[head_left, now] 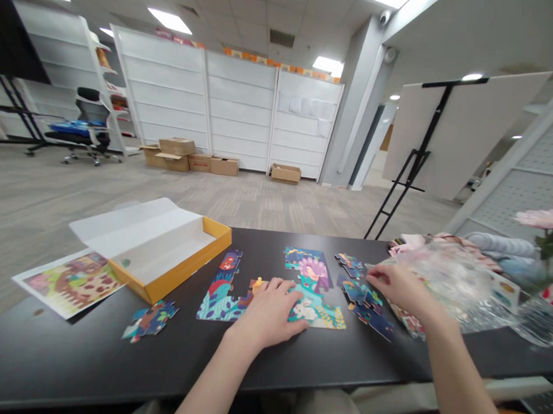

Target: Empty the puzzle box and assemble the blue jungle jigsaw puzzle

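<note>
A partly joined jigsaw puzzle [317, 272] lies on the black table, showing a purple peacock, a white rabbit and leafy plants. My left hand [274, 310] rests flat over its middle with the fingers spread, hiding some of the joined pieces. To the right of it, my right hand [400, 289] is beside a loose pile of puzzle pieces [362, 293], its fingers curled and drawn together. Whatever may be between those fingertips is too small to make out. Another small heap of puzzle pieces [150, 320] sits at the left.
An open yellow box [179, 270] with a white inside stands at the back left of the table [84, 364], beside a printed picture sheet [73, 279]. Clear plastic bags [454, 286] and a pink flower [547, 218] crowd the right side. Cardboard boxes [174, 154] lie farther off.
</note>
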`<state>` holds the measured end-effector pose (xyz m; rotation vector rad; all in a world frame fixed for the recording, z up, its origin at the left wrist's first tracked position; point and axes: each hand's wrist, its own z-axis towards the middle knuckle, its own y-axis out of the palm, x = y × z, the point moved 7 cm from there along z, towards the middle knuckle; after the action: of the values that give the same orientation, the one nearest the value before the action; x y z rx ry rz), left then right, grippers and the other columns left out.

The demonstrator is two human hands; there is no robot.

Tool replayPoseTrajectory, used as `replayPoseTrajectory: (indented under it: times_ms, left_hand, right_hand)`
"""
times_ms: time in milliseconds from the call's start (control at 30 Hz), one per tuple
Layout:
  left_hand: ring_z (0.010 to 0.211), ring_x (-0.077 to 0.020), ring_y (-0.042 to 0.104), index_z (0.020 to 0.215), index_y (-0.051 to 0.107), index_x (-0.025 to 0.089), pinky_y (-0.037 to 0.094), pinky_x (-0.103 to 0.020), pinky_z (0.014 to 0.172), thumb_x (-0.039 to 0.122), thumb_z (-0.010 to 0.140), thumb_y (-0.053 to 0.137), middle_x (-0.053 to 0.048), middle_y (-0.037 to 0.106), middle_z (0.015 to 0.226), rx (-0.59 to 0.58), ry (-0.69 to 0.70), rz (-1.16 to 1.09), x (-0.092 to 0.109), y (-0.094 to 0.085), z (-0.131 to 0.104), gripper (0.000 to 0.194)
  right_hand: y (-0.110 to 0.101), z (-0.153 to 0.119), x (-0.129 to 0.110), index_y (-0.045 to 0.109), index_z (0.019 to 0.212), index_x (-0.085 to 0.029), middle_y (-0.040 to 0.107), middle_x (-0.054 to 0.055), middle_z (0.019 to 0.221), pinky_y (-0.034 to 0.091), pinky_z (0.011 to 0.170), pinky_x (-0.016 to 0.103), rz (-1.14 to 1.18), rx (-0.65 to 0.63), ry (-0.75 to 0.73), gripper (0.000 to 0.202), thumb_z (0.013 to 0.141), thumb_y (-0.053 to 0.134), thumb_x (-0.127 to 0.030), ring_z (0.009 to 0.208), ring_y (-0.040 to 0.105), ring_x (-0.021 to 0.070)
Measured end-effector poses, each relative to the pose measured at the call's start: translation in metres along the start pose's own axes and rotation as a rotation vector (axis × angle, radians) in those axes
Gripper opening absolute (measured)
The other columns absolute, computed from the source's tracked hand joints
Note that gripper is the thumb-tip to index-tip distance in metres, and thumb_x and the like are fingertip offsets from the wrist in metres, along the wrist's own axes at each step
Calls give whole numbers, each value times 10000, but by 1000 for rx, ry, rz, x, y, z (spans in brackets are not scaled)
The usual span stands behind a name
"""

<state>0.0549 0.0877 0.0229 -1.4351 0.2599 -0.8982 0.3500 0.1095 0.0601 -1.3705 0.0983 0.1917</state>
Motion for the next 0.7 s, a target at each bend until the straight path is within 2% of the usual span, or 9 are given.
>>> replayPoseTrajectory:
  times_ms: [133, 233, 333, 467, 700]
  left_hand:
    - [1270, -314, 477, 1240, 631, 263, 402, -479, 1078, 519, 872, 611, -87, 571, 1384, 12, 0, 13, -2, 0, 1, 449]
    - [1266, -311, 481, 1250, 629, 263, 401, -472, 1078, 510, 872, 615, -88, 575, 1380, 4, 9, 19, -2, 1, 2, 452]
    - [1269, -305, 481, 1265, 626, 255, 403, -459, 1079, 508, 879, 609, -91, 576, 1380, 1, 14, 30, -2, 2, 1, 462]
    - [1295, -303, 465, 1290, 612, 244, 390, -462, 1090, 513, 909, 578, -108, 560, 1398, 12, 37, 53, 0, 2, -2, 468]
    - [1277, -304, 468, 1274, 604, 254, 394, -477, 1056, 475, 909, 598, -96, 564, 1376, 63, 50, 111, -5, -10, -16, 427]
  right_hand:
    - [-1, -34, 20, 735, 869, -226, 765, 61, 833, 438, 603, 283, -67, -95, 126, 206, 842, 591, -371, 720, 696, 230]
    - [6, -56, 17, 736, 879, -220, 771, 63, 885, 457, 643, 290, -31, -187, 130, 185, 800, 649, -363, 782, 703, 242]
    - [14, -72, 8, 748, 975, -230, 771, 72, 970, 465, 696, 312, -37, -213, 123, 269, 744, 713, -365, 869, 697, 270]
    - [21, -81, 5, 730, 1049, -220, 751, 87, 1013, 463, 746, 324, -81, -201, 137, 353, 717, 744, -338, 944, 674, 287]
    - [20, -82, 10, 691, 1036, -196, 713, 62, 919, 427, 673, 285, -94, -219, 134, 407, 659, 773, -326, 841, 652, 245]
